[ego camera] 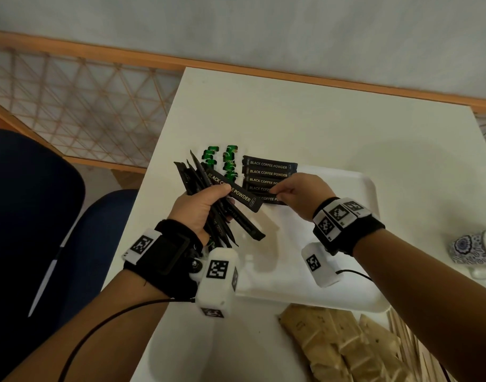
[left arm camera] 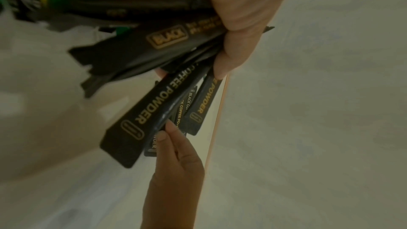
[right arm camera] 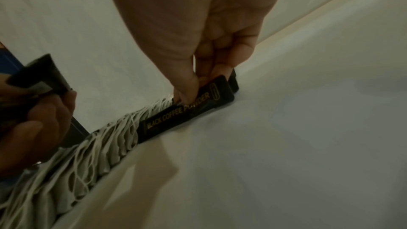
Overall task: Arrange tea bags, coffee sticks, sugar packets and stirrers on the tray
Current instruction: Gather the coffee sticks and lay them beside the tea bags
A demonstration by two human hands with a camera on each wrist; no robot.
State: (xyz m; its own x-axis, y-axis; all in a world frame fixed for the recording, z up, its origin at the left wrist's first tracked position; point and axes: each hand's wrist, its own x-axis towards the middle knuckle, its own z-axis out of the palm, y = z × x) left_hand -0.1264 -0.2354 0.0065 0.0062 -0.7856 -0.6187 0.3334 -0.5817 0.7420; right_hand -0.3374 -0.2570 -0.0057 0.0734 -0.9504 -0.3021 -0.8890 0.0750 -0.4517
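my L hand point(ego camera: 198, 208): gripping fanned coffee sticks point(ego camera: 208, 186)
my R hand point(ego camera: 299, 188): pinching stick point(right arm camera: 187, 109) at tray point(ego camera: 368, 188) row
risk: loose fan could slip, scatter row

"BLACK COFFEE POWDER" in gold on black coffee sticks point(ego camera: 269, 170)

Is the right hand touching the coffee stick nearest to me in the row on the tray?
Touching. In the right wrist view the right hand pinches the end of that coffee stick between thumb and fingers, with no gap visible.
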